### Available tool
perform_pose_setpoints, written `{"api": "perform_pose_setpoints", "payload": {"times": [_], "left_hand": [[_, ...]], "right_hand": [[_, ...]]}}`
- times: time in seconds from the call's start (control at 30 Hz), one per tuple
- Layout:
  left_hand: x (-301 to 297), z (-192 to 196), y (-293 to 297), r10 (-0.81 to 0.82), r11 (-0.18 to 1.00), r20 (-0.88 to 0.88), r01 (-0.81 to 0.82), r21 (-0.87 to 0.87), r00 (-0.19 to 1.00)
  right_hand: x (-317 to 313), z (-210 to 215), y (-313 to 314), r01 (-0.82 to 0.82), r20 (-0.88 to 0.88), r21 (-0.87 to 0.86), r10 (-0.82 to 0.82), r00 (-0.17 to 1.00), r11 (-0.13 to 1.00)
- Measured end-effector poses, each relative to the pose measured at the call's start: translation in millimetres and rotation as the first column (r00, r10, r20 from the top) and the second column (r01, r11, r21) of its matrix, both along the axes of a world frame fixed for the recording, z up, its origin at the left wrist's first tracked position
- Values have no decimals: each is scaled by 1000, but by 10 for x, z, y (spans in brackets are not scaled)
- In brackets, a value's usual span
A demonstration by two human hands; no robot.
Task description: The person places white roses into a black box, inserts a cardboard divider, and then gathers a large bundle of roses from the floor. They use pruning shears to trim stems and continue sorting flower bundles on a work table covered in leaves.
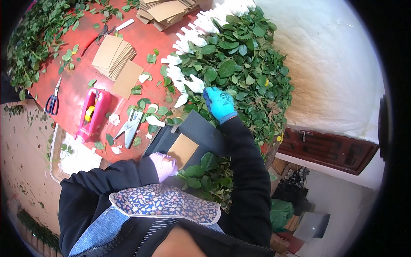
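Red worktable (77,88) littered with cut leaves, white wall behind it. Far to the left of both hands: blue-handled scissors (53,100), then a pink tape dispenser (92,113), a fanned stack of cardboard sheets (114,58), and open shears (132,125) lying just left of the left hand.

Left hand (165,165), in a lilac glove, fingers curled shut on the stem end of a leafy bunch (205,169) and touching the lower edge of a small cardboard square (183,150); that square lies on dark corrugated wrap (205,130) running between the two hands.

Right hand (220,103), blue glove, arm reached forward; fingers lie flat and slightly spread on a big heap of rose stems (244,68). White paper-sleeved flower heads (188,64) line the heap's left edge, just left of this hand. Cannot tell whether it grips a stem beneath the leaves.

Judgement: bunch-building step, one hand steadying the bunch on the wrap, the other selecting from the heap. Next move likely calls for closing on one stem, drawing it free of tangled foliage, and laying it alongside the held bunch.
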State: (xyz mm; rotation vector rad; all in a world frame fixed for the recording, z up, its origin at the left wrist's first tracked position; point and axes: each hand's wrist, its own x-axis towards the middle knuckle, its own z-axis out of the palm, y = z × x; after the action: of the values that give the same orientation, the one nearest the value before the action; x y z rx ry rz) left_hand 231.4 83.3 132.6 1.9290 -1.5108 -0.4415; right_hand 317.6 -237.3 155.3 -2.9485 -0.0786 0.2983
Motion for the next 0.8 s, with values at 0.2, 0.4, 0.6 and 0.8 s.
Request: {"api": "perform_pose_setpoints", "payload": {"times": [0.2, 0.4, 0.6, 0.8], "left_hand": [[-37, -74, -16, -66, 996, -326, 45, -71, 943], [-60, -85, -18, -58, 997, -209, 47, -60, 976], [-4, 28, -11, -91, 995, -144, 96, 29, 985], [75, 383, -63, -142, 986, -87, 148, 70, 986]], "right_hand": [[20, 44, -97, 105, 138, -117, -88, 986, 988], [-304, 258, -301, 89, 187, -12, -85, 979, 996], [-610, -340, -534, 144, -56, 36, -142, 988, 989], [-663, -290, -343, 94, -100, -90, -103, 990, 991]]}}
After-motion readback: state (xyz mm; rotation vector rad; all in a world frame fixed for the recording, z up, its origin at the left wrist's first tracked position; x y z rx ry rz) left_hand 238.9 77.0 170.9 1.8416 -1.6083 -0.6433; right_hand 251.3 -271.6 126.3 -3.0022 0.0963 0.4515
